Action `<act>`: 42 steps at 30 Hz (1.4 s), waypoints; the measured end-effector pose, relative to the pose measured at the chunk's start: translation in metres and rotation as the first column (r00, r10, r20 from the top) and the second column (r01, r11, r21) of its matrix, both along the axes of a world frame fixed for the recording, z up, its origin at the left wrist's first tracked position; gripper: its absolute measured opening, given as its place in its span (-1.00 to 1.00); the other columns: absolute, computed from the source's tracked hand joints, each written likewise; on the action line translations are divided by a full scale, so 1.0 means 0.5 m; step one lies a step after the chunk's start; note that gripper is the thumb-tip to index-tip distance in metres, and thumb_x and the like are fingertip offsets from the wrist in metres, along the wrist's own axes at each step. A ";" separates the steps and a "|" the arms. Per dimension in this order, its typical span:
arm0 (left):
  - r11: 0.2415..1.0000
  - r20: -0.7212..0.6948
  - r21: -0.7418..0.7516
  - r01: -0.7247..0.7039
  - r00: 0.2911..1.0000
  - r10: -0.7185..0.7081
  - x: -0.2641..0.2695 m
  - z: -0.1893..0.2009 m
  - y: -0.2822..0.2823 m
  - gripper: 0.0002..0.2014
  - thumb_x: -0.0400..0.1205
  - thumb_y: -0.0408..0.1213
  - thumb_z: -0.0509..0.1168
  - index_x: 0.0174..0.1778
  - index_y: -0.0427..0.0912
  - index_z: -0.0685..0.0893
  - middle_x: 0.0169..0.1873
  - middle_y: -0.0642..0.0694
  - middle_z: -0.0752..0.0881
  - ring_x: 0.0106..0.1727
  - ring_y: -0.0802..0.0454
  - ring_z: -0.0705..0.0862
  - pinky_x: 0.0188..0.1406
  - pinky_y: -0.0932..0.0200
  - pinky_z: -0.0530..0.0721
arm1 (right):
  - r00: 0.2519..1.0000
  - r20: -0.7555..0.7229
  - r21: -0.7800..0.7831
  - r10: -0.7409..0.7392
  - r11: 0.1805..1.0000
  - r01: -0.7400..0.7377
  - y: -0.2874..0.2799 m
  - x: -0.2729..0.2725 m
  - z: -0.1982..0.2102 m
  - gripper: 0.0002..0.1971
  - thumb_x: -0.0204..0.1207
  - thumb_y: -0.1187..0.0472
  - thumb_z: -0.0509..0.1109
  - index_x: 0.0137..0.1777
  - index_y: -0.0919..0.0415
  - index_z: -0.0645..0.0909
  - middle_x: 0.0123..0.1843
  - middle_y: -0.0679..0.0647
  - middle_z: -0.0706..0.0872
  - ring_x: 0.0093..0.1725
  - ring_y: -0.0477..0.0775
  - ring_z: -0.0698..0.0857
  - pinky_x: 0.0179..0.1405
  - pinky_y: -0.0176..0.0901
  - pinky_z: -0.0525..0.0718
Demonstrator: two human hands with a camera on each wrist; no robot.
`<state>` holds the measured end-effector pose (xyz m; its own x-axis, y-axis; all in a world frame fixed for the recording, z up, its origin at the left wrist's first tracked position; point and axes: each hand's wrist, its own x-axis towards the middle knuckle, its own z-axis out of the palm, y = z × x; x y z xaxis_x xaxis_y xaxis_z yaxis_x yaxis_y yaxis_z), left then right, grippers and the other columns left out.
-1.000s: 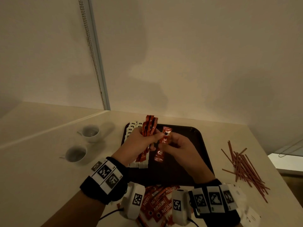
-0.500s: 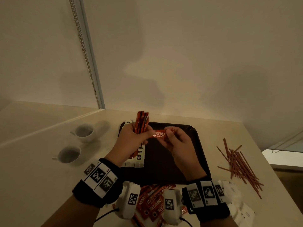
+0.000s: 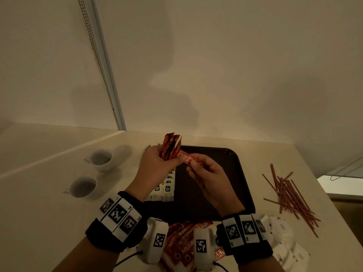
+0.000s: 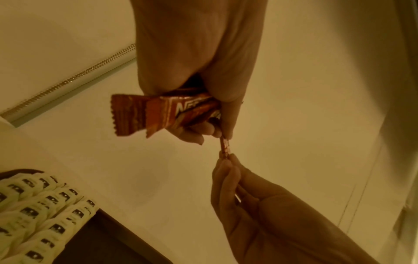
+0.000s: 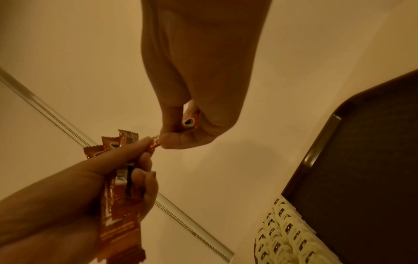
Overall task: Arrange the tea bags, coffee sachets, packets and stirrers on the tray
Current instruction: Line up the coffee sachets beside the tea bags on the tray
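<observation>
My left hand (image 3: 157, 163) grips an upright bundle of red coffee sachets (image 3: 170, 147) above the left side of the dark tray (image 3: 241, 173). My right hand (image 3: 204, 171) pinches a single red sachet (image 3: 187, 159) whose far end meets my left thumb. The left wrist view shows the bundle (image 4: 162, 114) in my fist and the single sachet (image 4: 225, 147) edge-on between both hands. White tea bags (image 3: 165, 190) lie in rows on the tray's left side. More red sachets (image 3: 182, 240) lie on the counter between my wrists.
Red stirrers (image 3: 290, 195) lie scattered on the counter right of the tray. Two white cups (image 3: 102, 159) (image 3: 83, 186) stand to the left. White packets (image 3: 290, 250) lie at the near right by my wrist. The wall rises just behind the tray.
The single sachet in my right hand has swung from hanging down to lying level against the bundle, its far end now by my left thumb. Both hands rose slightly.
</observation>
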<state>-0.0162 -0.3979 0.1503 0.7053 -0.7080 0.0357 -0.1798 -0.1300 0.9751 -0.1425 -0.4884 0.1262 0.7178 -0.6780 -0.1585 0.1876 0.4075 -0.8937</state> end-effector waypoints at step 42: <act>0.982 -0.827 0.144 -0.123 0.529 0.188 0.166 -0.197 -0.028 -0.93 0.65 -0.35 0.19 -0.06 -0.19 0.59 -0.52 -0.05 0.59 -0.59 0.11 0.52 -0.71 0.30 0.49 | 0.532 -0.756 -0.528 -0.381 0.835 -0.154 -0.378 0.227 -0.343 -0.68 0.40 0.18 0.56 0.07 0.29 0.61 0.02 0.11 0.67 -0.04 -0.07 0.58 -0.01 -0.30 0.53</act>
